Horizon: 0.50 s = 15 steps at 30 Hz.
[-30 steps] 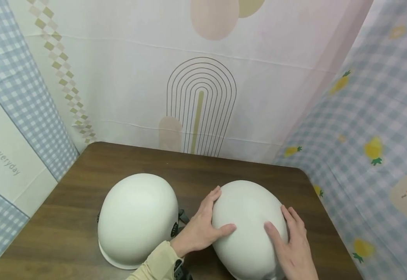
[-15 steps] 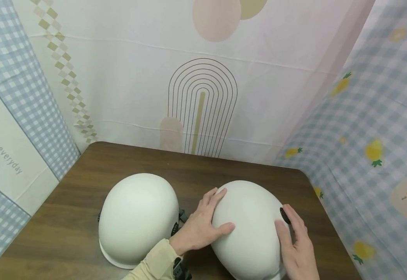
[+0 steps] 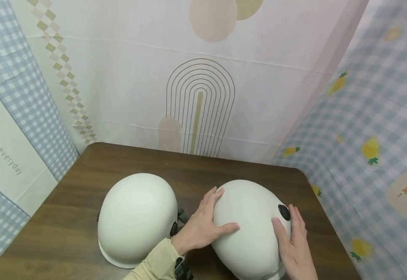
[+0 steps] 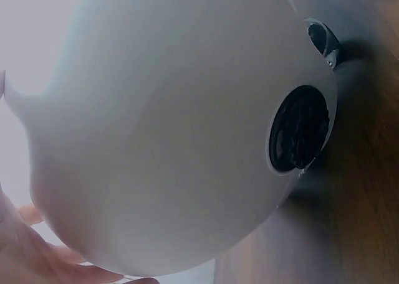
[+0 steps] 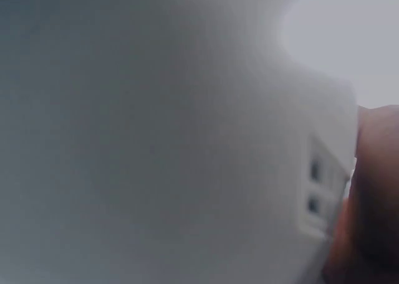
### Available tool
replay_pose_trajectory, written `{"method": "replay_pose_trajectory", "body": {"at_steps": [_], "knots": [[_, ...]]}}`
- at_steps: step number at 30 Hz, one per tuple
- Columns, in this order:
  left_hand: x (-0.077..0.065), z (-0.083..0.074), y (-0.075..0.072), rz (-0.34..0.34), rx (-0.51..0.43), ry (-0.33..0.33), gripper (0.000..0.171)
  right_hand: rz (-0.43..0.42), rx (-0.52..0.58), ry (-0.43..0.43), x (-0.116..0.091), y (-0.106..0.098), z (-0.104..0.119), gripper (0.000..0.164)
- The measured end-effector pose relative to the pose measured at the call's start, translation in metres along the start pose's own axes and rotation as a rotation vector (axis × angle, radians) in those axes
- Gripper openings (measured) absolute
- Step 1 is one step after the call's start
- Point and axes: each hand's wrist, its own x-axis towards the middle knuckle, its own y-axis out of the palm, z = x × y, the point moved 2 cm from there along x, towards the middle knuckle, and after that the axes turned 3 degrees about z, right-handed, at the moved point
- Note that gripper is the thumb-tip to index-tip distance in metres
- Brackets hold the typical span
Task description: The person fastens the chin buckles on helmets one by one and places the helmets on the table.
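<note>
A white helmet (image 3: pixel 247 229) stands on the wooden table, between both hands. My left hand (image 3: pixel 203 227) grips its left side, fingers along the far edge and thumb over the shell. My right hand (image 3: pixel 296 243) holds the right side, near a dark round vent (image 3: pixel 284 212). In the left wrist view, another dark vent (image 4: pixel 300 129) shows low on the shell, by the table. The right wrist view is filled by the blurred shell (image 5: pixel 156 141), with a slotted fitting (image 5: pixel 319 187) near the hand. The helmet's underside is hidden.
A second white helmet (image 3: pixel 138 219) rests to the left, its dark strap (image 3: pixel 182 216) reaching toward my left wrist. The brown table (image 3: pixel 168 165) ends at a patterned cloth wall (image 3: pixel 130 89) behind, and a checked cloth (image 3: pixel 357 182) hangs on the right.
My right hand has shifted slightly right and its thumb has slid along the shell, uncovering the round vent on the right side. The left hand and the second helmet stay nearly still.
</note>
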Motion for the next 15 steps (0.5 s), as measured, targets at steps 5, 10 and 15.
{"method": "replay_pose_trajectory", "body": {"at_steps": [5, 10, 15], "knots": [[0.0013, -0.0002, 0.0006, 0.001, -0.019, 0.015, 0.1, 0.043, -0.023, -0.016, 0.0002, -0.0011, -0.0025, 0.078], [0.002, -0.0001, -0.0006, 0.004, -0.036, 0.025, 0.101, 0.097, -0.07, -0.028, 0.001, -0.0046, -0.0027, 0.079], [0.003, 0.0001, -0.0034, 0.026, -0.068, 0.03, 0.105, 0.154, -0.112, -0.039, 0.0001, -0.0072, 0.0001, 0.082]]}}
